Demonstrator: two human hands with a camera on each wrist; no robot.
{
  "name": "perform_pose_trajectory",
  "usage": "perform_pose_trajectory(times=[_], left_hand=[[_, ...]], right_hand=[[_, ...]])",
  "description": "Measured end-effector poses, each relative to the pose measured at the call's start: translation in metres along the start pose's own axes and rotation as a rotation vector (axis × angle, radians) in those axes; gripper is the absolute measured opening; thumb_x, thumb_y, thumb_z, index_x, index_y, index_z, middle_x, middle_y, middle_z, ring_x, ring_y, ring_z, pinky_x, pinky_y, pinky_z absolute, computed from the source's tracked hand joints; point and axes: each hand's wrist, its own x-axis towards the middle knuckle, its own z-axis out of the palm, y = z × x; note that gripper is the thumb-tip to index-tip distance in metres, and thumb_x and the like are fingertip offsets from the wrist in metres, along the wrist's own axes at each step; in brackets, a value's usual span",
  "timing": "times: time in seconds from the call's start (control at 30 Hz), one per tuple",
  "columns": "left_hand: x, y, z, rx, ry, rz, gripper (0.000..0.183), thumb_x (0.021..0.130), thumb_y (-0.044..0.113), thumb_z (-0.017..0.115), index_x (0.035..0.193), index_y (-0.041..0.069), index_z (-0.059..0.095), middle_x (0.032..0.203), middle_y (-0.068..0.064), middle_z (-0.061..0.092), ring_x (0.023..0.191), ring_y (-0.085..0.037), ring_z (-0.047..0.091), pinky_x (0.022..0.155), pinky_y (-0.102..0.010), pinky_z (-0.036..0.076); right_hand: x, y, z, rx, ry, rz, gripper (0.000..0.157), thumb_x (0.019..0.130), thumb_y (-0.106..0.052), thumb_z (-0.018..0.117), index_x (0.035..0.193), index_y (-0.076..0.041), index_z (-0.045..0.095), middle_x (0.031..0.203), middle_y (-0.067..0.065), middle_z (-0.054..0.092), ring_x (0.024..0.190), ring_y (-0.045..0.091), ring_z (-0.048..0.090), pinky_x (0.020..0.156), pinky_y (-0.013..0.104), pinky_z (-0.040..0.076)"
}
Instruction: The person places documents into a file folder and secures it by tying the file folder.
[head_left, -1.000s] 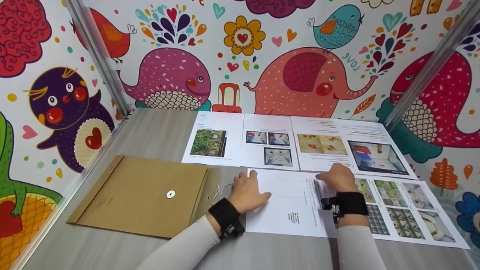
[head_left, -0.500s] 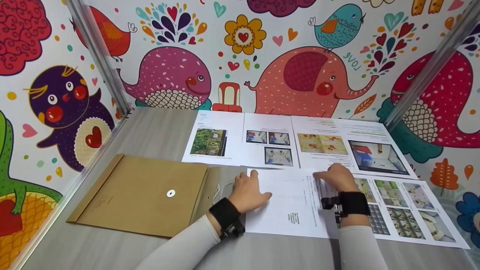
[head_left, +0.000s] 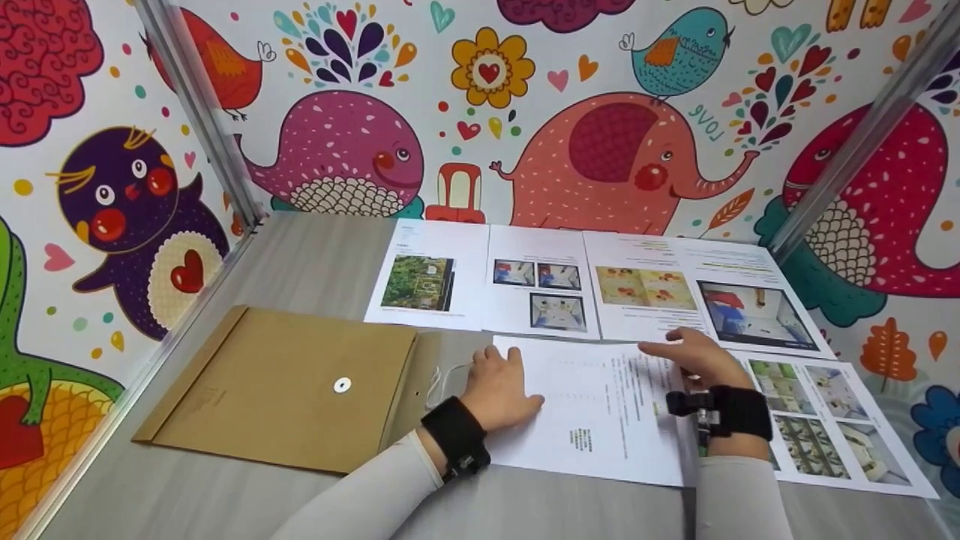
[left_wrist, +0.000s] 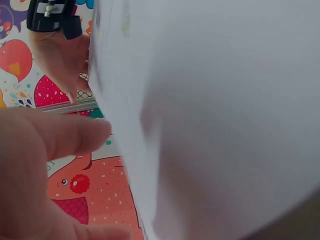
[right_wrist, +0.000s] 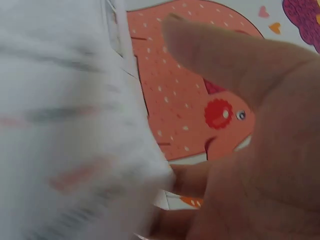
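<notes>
A white printed sheet lies in the middle of the table, its near-right part covered with lines of text. My left hand rests at its left edge, fingers spread and thumb reaching over the paper. Along the right edge is my right hand, its thumb stretched out. In the right wrist view that thumb stands apart from the paper, while the other fingers are partly hidden behind its edge. The sheet looks slightly bowed in the left wrist view.
A brown string-tie envelope lies to the left, its flap and white string toward the sheet. Several printed pages form a row behind. A photo page lies at the right. Patterned walls enclose the table.
My right hand has shifted to the right, and its fingers have loosened from their earlier curl. The sheet's right edge now reaches farther over the photo page. My left hand has barely moved.
</notes>
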Motion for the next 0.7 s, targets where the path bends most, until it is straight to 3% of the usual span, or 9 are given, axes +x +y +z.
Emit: perform_pose_trajectory(times=[0.07,0.17,0.3,0.37,0.47,0.7], left_hand=[[-0.001,0.0,0.0,0.028,0.005,0.008,0.073,0.079,0.051,0.075,0.123,-0.004,0.055,0.108,-0.024,0.054,0.097,-0.032,0.046,0.078,-0.039,0.042],[-0.003,0.001,-0.001,0.049,0.013,0.007,0.071,0.08,0.052,0.074,0.119,-0.005,0.058,0.107,-0.024,0.054,0.097,-0.032,0.046,0.079,-0.04,0.043],[-0.005,0.0,-0.001,0.055,0.02,0.0,0.066,0.08,0.052,0.074,0.108,-0.006,0.064,0.106,-0.023,0.054,0.097,-0.031,0.046,0.077,-0.04,0.044],[-0.006,0.0,-0.002,0.058,0.019,-0.003,0.063,0.079,0.052,0.074,0.103,-0.006,0.065,0.104,-0.022,0.053,0.096,-0.031,0.046,0.076,-0.039,0.044],[-0.006,0.0,-0.003,0.063,0.021,-0.004,0.061,0.079,0.052,0.075,0.098,-0.006,0.066,0.102,-0.022,0.054,0.094,-0.03,0.047,0.075,-0.039,0.044],[-0.004,-0.001,-0.004,0.094,0.02,-0.015,0.063,0.081,0.054,0.073,0.101,-0.006,0.069,0.102,-0.02,0.055,0.092,-0.03,0.048,0.075,-0.039,0.044]], right_hand=[[-0.001,0.006,-0.006,0.014,-0.036,-0.013,0.101,0.084,-0.058,0.071,0.15,0.004,0.026,0.125,0.02,0.047,0.099,0.028,0.053,0.077,0.035,0.051],[0.0,0.015,-0.009,-0.006,-0.083,-0.05,0.082,0.086,-0.047,0.074,0.142,0.003,0.04,0.113,0.013,0.058,0.088,0.023,0.058,0.073,0.032,0.053],[0.004,0.024,-0.005,-0.087,-0.143,-0.104,0.056,0.083,-0.034,0.078,0.126,-0.003,0.059,0.105,0.007,0.07,0.087,0.022,0.064,0.073,0.034,0.054],[0.005,0.026,-0.002,-0.092,-0.172,-0.124,0.051,0.08,-0.028,0.081,0.123,-0.005,0.063,0.105,0.006,0.073,0.088,0.021,0.067,0.074,0.034,0.054],[0.005,0.024,-0.001,-0.06,-0.189,-0.181,0.048,0.079,-0.021,0.081,0.122,-0.004,0.064,0.104,0.007,0.074,0.086,0.021,0.069,0.074,0.033,0.055],[0.008,0.016,0.001,0.162,-0.257,-0.267,0.059,0.094,-0.025,0.066,0.147,-0.011,0.044,0.121,0.012,0.069,0.1,0.028,0.071,0.082,0.04,0.056]])
